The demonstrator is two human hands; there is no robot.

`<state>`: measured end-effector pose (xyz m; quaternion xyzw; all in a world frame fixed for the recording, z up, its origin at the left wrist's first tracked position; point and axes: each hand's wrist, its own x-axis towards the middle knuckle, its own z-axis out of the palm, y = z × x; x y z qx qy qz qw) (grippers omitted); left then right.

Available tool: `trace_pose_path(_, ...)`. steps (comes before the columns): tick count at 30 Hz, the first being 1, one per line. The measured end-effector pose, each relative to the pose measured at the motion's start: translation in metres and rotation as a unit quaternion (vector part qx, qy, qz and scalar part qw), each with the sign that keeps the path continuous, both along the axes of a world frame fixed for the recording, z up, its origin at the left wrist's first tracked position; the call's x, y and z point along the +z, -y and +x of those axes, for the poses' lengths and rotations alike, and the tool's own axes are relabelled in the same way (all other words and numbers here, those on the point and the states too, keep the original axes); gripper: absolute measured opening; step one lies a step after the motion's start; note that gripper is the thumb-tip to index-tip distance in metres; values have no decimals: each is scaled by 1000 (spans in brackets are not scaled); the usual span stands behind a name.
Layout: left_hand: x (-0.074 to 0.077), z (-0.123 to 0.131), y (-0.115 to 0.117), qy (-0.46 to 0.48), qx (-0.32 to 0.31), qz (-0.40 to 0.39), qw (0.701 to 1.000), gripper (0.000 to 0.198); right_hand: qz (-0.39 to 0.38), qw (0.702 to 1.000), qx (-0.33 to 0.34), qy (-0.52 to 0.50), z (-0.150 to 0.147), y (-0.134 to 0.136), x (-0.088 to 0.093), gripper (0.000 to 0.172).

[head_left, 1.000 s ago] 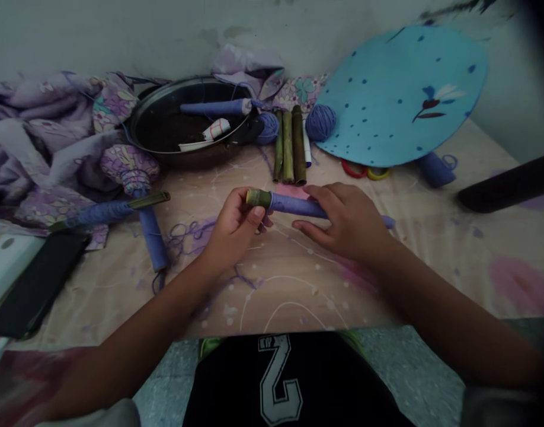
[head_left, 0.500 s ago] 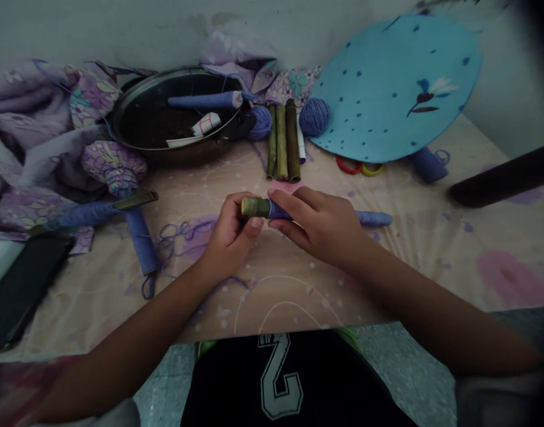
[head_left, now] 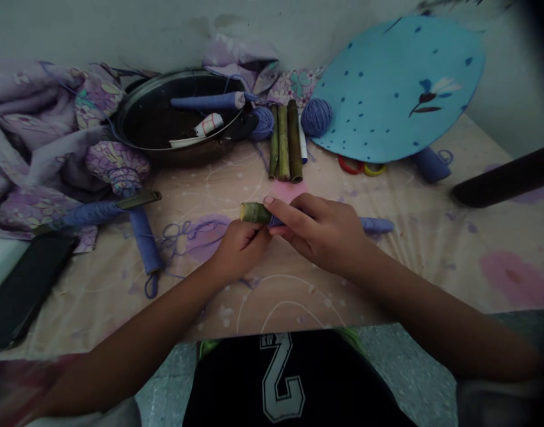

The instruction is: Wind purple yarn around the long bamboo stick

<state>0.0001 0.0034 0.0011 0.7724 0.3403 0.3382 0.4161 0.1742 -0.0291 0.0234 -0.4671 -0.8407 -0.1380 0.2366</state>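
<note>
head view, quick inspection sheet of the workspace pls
surface: pale printed sheet, loose purple yarn strands lying on it
job's things: yarn-wrapped bamboo tube with its green end showing; three bare bamboo tubes and a purple yarn ball beyond
clutter: metal basin holding another wrapped tube, crumpled lilac cloth, black phone
grips: left hand closed on the bamboo end, right hand pinching the wrapped part
cables: nothing seen
surroundings: stained pale wall, blue painted board

Bamboo tubes [head_left: 284,142] block the way forward from the right hand [head_left: 320,232].
</note>
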Motion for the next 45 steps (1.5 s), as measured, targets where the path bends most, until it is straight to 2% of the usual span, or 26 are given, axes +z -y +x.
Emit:
trace_pose_path(5,2,-2,0,-21,-14,55,998,32,-13,1000,5,-23,-1,-1,3,41)
trace_pose_path(9,-1,-4,2,45,-13,51,998,43,-11,999,-1,-36,-1,0,5,41)
trace_pose_path(12,-2,-3,4,95,13,-28,995,51,-8,999,-2,-41,0,0,7,41)
trace_pose_path(17,-2,3,6,139,40,-162,976,44,-20,999,-13,-35,1,-2,6,41)
trace_pose_path(20,-6,4,6,162,25,-237,958,41,-6,1000,-2,-29,2,-3,3,39)
trace_pose_path(23,-6,2,5,148,2,-256,955,39,13,1000,3,-28,3,-4,2,41)
trace_pose_path(25,-4,1,5,113,4,-206,972,40,11,999,-8,-29,3,-4,2,46)
trace_pose_path(26,-2,0,5,84,6,-157,984,41,3,999,-18,-29,3,-5,3,49)
trace_pose_path(28,1,-1,5,5,6,-23,1000,40,-22,999,-38,-22,3,-5,5,52)
trace_pose_path(29,2,-2,4,-42,2,51,998,38,-32,998,-46,-17,3,-5,7,53)
trace_pose_path(32,4,-3,3,-197,9,234,952,36,-53,996,-69,1,3,-5,9,54)
trace_pose_path(35,8,-5,2,-326,35,359,874,32,-84,991,-95,33,2,-5,9,51)
trace_pose_path(37,12,-8,2,-370,38,425,825,26,-108,986,-108,63,2,-6,8,47)
trace_pose_path(39,15,-11,1,-378,26,480,791,21,-126,981,-113,92,2,-6,6,42)
trace_pose_path(42,16,-16,-1,-363,-6,521,772,14,-147,977,-103,118,2,-6,5,36)
trace_pose_path(45,18,-20,-3,-340,-17,529,777,14,-154,977,-79,126,1,-4,4,31)
